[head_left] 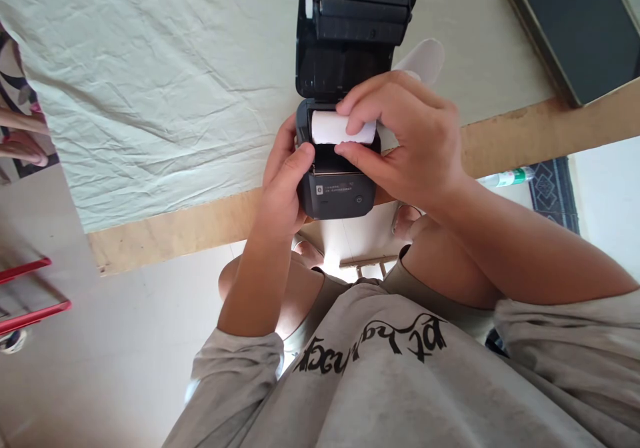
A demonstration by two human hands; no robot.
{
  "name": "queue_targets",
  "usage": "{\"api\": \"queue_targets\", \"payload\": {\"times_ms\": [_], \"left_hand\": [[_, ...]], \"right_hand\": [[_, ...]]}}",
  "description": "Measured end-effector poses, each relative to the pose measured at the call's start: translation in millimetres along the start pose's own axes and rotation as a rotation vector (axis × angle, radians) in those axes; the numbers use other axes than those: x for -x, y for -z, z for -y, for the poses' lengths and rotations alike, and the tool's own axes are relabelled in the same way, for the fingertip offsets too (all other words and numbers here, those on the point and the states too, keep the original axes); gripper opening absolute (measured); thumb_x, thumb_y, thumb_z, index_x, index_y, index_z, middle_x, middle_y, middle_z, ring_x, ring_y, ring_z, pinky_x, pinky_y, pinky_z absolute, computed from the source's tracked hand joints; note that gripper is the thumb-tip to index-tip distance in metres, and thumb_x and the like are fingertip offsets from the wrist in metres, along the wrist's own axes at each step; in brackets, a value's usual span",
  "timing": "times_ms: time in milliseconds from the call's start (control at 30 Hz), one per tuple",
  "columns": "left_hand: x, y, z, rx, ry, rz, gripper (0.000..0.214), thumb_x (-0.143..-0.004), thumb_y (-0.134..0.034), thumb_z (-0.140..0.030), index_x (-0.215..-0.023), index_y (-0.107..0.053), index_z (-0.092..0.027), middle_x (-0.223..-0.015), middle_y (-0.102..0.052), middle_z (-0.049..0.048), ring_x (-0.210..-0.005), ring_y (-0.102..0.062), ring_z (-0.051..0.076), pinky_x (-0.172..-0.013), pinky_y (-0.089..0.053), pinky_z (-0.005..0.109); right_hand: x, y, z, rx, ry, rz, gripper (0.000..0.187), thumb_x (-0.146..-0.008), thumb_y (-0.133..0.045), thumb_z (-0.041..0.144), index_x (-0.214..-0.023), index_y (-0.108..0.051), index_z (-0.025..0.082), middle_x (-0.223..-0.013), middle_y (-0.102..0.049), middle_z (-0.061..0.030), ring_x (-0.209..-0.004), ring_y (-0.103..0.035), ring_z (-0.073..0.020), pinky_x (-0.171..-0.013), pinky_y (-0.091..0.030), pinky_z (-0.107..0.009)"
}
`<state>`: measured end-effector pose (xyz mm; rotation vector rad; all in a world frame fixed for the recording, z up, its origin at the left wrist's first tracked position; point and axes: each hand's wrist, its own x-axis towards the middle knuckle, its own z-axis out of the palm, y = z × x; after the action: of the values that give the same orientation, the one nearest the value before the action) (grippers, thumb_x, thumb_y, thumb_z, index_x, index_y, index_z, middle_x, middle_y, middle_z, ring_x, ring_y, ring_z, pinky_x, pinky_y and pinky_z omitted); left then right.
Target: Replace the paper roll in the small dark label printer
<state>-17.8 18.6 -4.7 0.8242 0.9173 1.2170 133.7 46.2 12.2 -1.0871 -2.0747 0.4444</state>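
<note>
While the left hand (284,178) is clamped round the left side of one black printer (340,198), its thumb at the rim, the right hand (413,131) pinches one white roll (329,127) between thumb and fingers. That roll lies crosswise inside the printer's bay, and the single lid (350,48) stands open on the far side. On the printer's front are one small white square with a dark symbol, short lines of pale print too small to read, and one button (359,200) with a power sign. Black script runs across the grey shirt (380,381), upside down and partly lost in folds; "pt" can be made out, the rest not surely. One bottle (507,177) on the floor has a green and white label, its words too small to read, beside one patterned mat (555,195). The printer is held at the near edge of one table (175,241), which a pale cloth (175,88) mostly covers. One device (575,28) with a dark screen lies at the right. Two red bars (30,268) show at the left.
</note>
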Motion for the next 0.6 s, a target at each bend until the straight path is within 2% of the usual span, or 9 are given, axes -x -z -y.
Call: {"api": "queue_targets", "payload": {"times_ms": [167,300,500,600], "left_hand": [[0.7,0.6,-0.5,-0.035,0.039,-0.007,0.027,-0.082,-0.050,-0.036,-0.107,-0.049,-0.027,-0.098,-0.058,0.0020,-0.110,-0.053,0.022,-0.088,-0.049,0.032],[-0.9,3.4,0.4,0.009,0.025,0.032,0.025,-0.082,-0.051,-0.033,-0.106,-0.051,-0.025,-0.096,-0.059,0.0027,-0.114,-0.050,0.024,-0.091,-0.046,0.036],[-1.5,3.4,2.0,0.033,0.010,0.033,0.025,-0.083,-0.050,-0.032,-0.106,-0.051,-0.023,-0.093,-0.060,0.0025,-0.121,-0.042,0.028,-0.093,-0.042,0.042],[-2.4,6.6,4.6,0.050,-0.005,0.078,0.028,-0.080,-0.052,-0.037,-0.106,-0.052,-0.027,-0.092,-0.061,0.0021,-0.117,-0.045,0.030,-0.090,-0.042,0.045]], "right_hand": [[0.4,2.1,0.3,-0.004,-0.015,0.054,0.016,-0.073,-0.055,0.015,-0.083,-0.047,0.024,-0.100,-0.057,0.0010,-0.097,-0.055,-0.0106,-0.072,-0.050,-0.025],[0.8,3.0,0.4,0.030,-0.011,0.087,0.009,-0.074,-0.053,0.016,-0.078,-0.050,0.023,-0.095,-0.057,0.0011,-0.087,-0.055,-0.0100,-0.065,-0.047,-0.024],[1.8,1.3,-0.7,0.012,0.035,0.062,0.008,-0.076,-0.048,0.015,-0.072,-0.050,0.022,-0.089,-0.058,0.0021,-0.083,-0.056,-0.0094,-0.067,-0.048,-0.025],[4.0,4.1,1.1,0.016,0.088,0.045,0.007,-0.075,-0.051,0.018,-0.070,-0.051,0.023,-0.083,-0.059,0.0023,-0.081,-0.056,-0.0109,-0.069,-0.048,-0.028]]}}
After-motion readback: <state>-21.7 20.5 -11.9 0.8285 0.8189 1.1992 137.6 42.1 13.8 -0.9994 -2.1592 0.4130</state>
